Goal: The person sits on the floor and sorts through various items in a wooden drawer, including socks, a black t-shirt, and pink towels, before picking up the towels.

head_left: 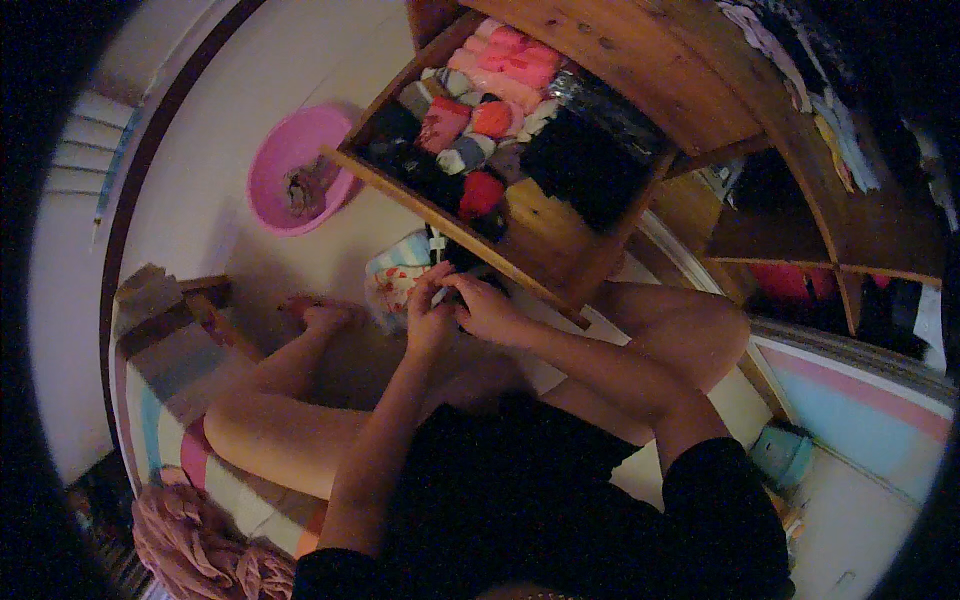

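Observation:
My left hand (431,311) and my right hand (484,304) meet in front of me, just below the front edge of an open wooden drawer (465,236). Between their fingers is a small pale item (440,295), too small and blurred to name; which hand grips it I cannot tell. Close behind the hands lie pieces of folded cloth, one striped blue and white (405,253), one white with red shapes (394,286). A dark thing with a white tag (437,244) is beside them. Rolled socks (469,154), pink cloth (517,60) and black cloth (585,165) fill much of the drawer.
A pink plastic basin (262,180) with a crumpled cloth (304,191) stands left of the drawer. Mauve fabric (187,532) lies at lower left. At right are wooden shelves (780,251) with clothes and a teal container (781,454). My bent legs flank the hands.

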A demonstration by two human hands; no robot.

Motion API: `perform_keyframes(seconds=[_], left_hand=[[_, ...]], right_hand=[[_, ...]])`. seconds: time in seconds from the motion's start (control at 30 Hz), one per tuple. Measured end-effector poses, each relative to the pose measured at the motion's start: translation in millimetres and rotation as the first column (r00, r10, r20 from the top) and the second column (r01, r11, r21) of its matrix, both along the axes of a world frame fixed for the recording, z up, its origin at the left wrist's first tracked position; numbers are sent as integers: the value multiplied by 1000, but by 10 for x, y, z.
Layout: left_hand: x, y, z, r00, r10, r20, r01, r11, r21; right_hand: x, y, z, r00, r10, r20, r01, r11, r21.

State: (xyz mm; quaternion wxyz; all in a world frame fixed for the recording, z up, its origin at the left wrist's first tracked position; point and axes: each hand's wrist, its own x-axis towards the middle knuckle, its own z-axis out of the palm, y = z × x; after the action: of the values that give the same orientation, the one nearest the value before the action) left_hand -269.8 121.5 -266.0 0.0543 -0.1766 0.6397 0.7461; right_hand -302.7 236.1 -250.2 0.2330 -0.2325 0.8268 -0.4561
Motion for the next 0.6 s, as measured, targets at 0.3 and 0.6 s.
perform_keyframes(seconds=[0.3, 0.6], left_hand=[[-538, 461, 920, 952, -157, -265, 217, 952, 217], [-1094, 1064, 328, 994, -106, -5, 104, 966, 235]], right_hand=[[-720, 806, 757, 931, -230, -284, 233, 972, -22], [-1258, 1316, 11, 656, -608, -447, 683, 730, 9]])
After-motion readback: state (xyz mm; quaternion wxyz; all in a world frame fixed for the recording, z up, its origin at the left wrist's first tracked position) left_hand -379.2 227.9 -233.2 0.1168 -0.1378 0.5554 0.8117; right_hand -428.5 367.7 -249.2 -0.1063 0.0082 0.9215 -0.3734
